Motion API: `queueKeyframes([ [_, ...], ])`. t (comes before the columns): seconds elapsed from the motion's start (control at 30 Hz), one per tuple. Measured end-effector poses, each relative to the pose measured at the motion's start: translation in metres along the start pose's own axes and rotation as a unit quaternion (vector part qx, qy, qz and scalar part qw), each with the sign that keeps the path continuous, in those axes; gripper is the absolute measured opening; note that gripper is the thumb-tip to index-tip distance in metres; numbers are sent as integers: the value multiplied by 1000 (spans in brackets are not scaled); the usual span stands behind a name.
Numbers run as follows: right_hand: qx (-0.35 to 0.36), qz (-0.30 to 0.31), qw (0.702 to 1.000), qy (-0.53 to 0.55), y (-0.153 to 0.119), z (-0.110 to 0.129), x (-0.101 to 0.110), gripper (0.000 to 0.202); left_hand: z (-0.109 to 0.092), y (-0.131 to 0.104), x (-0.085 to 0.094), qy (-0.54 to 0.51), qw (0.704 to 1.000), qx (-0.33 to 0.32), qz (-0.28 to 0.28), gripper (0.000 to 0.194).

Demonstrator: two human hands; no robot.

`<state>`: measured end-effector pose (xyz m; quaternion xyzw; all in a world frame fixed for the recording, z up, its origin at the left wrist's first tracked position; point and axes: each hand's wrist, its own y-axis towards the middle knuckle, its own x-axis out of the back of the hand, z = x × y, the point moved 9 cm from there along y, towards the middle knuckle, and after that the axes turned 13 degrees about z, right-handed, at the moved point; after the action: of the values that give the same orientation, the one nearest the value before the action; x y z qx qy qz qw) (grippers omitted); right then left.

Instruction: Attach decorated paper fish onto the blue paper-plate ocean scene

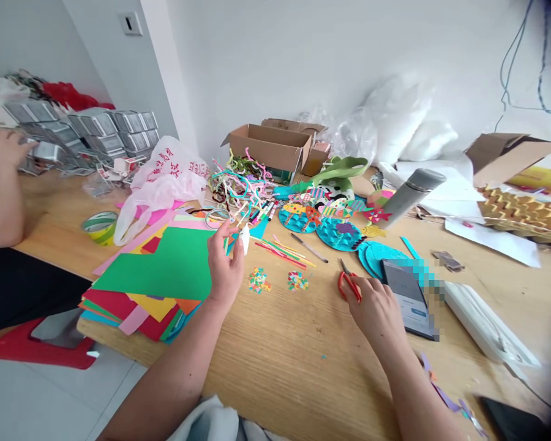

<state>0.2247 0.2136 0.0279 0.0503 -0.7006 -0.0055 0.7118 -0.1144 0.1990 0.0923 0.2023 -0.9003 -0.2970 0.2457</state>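
Note:
My left hand (pixel 224 266) is closed around a small white squeeze bottle (pixel 245 239) with a narrow tip, just right of a stack of coloured paper (pixel 158 263). My right hand (pixel 377 306) grips red-handled scissors (pixel 349 285) by the handles, their blades pointing away from me over the table. Between the hands lie two little piles of paper confetti, one on the left (pixel 259 280) and one on the right (pixel 298 280). Behind them are thin coloured paper strips (pixel 284 252) and a pen (pixel 309 248).
Blue painted discs with patterned paper fish (pixel 344 228) lie ahead, beside a grey flask (pixel 411 197). A phone (pixel 408 300) and a white power strip (pixel 487 321) are at the right. Pipe cleaners (pixel 241 184) heap before a cardboard box (pixel 270 147). Another person's arm (pixel 0 190) is at the left.

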Motion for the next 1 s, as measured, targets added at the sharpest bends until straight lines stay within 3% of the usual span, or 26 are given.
queueKeyframes([
  [0.2, -41, 36, 997, -47, 2, 7, -2, 33, 1, 0, -1, -17, 1000, 7, 4, 44],
  [0.6, -74, 74, 994, -43, 3, 0, -5, 33, 2, -1, -4, -34, 999, 8, 15, 45],
  [0.7, -121, 50, 991, -30, 1, -19, 13, 42, 2, 0, -2, -36, 999, 9, 11, 44],
  [0.83, -260, 11, 965, -14, -14, -71, 39, 65, 1, 0, 0, -39, 999, 7, 2, 43],
  [1.0, -300, 62, 951, 39, -21, -102, 32, 83, -9, -6, -10, -19, 999, -10, 28, 41],
])
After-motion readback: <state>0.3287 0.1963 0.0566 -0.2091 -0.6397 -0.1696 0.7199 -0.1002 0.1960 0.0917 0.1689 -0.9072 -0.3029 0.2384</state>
